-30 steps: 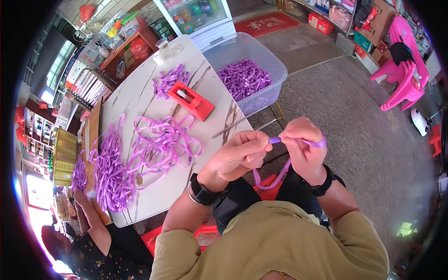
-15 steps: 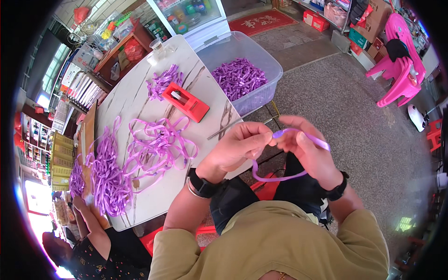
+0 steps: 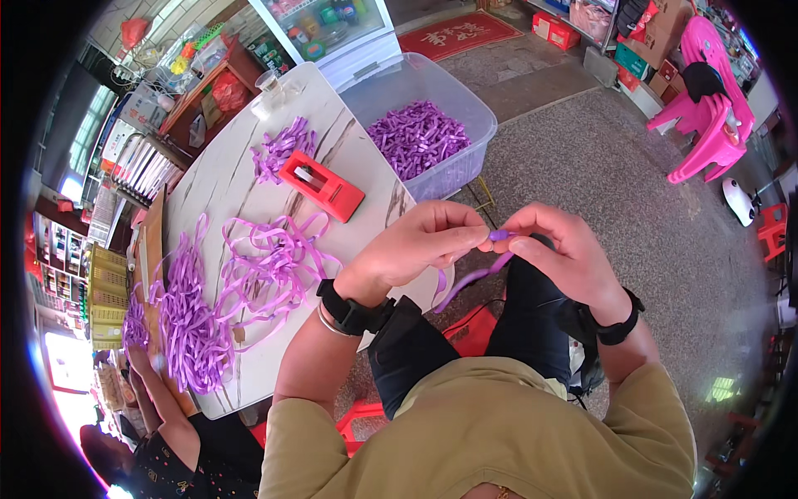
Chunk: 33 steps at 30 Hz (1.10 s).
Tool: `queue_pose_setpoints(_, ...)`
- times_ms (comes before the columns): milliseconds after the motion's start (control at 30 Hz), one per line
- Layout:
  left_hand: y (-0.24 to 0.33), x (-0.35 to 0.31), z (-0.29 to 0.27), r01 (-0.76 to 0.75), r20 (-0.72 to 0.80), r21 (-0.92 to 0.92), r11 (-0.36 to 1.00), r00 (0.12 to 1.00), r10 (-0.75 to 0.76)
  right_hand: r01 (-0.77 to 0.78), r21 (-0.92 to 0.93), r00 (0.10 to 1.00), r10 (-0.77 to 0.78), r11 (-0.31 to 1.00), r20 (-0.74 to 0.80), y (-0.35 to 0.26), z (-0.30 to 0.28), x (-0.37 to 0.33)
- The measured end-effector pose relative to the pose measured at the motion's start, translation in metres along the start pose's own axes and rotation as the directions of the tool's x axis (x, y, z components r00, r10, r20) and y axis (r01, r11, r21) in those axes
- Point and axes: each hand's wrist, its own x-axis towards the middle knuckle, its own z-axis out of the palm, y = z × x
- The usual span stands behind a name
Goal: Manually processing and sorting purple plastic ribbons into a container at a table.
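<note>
My left hand [image 3: 428,245] and my right hand [image 3: 559,254] meet in front of my lap, over the near side of the table. Between their fingertips is a purple ribbon [image 3: 474,279], bunched into a small darker wad or knot that is too small to make out. Both hands are closed in a pinch on it, one from each side. The rest of the ribbon hangs in a loop below my fingers. On the table to my left lie a loose tangle of purple ribbons [image 3: 274,258] and a denser heap of ribbons [image 3: 189,324].
A red tape dispenser [image 3: 322,186] stands on the marble-patterned table [image 3: 345,137], near a small ribbon pile [image 3: 283,150]. Beyond the table's right edge is a clear plastic bin [image 3: 478,129] holding many folded ribbons. At far left, a co-worker's hands [image 3: 141,362] touch more ribbons.
My right hand's fingers have come in from spread to a pinch at the ribbon's wad. The ribbon's loop has swung from under my right hand toward the left. My view has shifted slightly.
</note>
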Motion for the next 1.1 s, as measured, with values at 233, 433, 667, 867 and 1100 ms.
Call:
queue_pose_setpoints(233, -0.003, 0.004, -0.007, 0.044, -0.020, -0.001, 0.999, 0.999, -0.044, 0.090, -0.349, 0.980, -0.144, 0.933, -0.134, -0.005, 0.007, 0.004)
queue_pose_setpoints(433, 0.000, 0.006, -0.010, 0.052, 0.003, -0.007, 0.999, 0.999, -0.052, -0.211, 0.083, 0.976, 0.215, 0.974, -0.038, 0.003, 0.002, 0.004)
queue_pose_setpoints(667, -0.001, 0.010, -0.016, 0.045, 0.088, 0.026, 0.999, 0.995, -0.047, -0.369, 0.474, 0.926, 0.273, 0.800, 0.260, 0.011, -0.009, 0.009)
queue_pose_setpoints(867, -0.015, 0.027, -0.028, -0.072, -0.176, 0.273, 0.959, 0.977, 0.124, -0.273, 0.635, 0.928, 0.373, 0.722, -0.025, 0.031, -0.021, 0.016)
queue_pose_setpoints(1100, -0.042, 0.040, -0.082, -0.058, -0.425, 0.271, 0.961, 0.889, 0.173, -0.111, 0.182, 0.932, 0.166, 0.977, -0.323, 0.109, -0.006, 0.039)
